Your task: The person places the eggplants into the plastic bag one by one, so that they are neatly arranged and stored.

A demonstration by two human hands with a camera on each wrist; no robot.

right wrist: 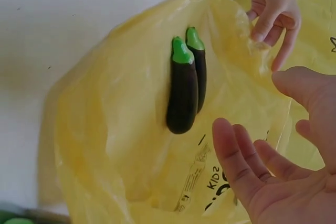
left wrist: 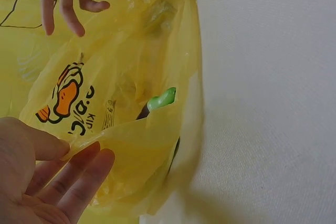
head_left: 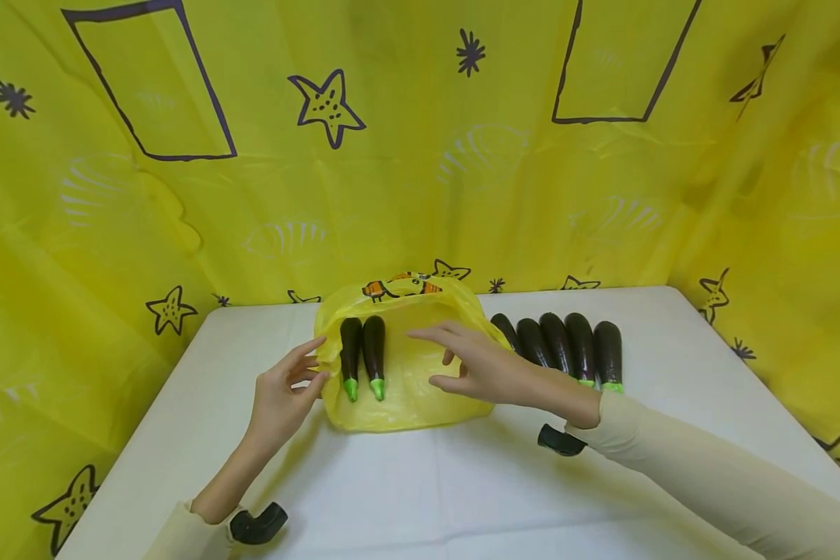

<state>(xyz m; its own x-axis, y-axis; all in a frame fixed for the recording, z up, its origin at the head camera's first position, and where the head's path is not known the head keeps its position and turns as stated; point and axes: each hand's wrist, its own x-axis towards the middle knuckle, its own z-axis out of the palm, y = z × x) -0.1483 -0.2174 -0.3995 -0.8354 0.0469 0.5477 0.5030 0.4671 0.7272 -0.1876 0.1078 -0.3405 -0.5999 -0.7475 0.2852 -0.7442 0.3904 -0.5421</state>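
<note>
A yellow plastic bag [head_left: 420, 408] lies on the table with its mouth spread toward me. Inside, at its left side, two dark purple eggplants [head_left: 374, 350] lie side by side, green stem ends toward me. My left hand [head_left: 280, 398] pinches the left edge of the bag's mouth between thumb and fingers, as the left wrist view shows. Over the right part of the opening hovers my right hand [head_left: 481, 364], fingers spread and holding nothing. In the right wrist view both eggplants [right wrist: 182, 90] show fully, apart from the right hand's fingertips [right wrist: 223, 129].
Several more eggplants [head_left: 579, 342] lie in a row right of the bag, partly behind my right forearm. The white-covered table [head_left: 392, 498] reaches back to a yellow patterned curtain [head_left: 406, 187]. Dark bands [head_left: 259, 524] sit at both wrists.
</note>
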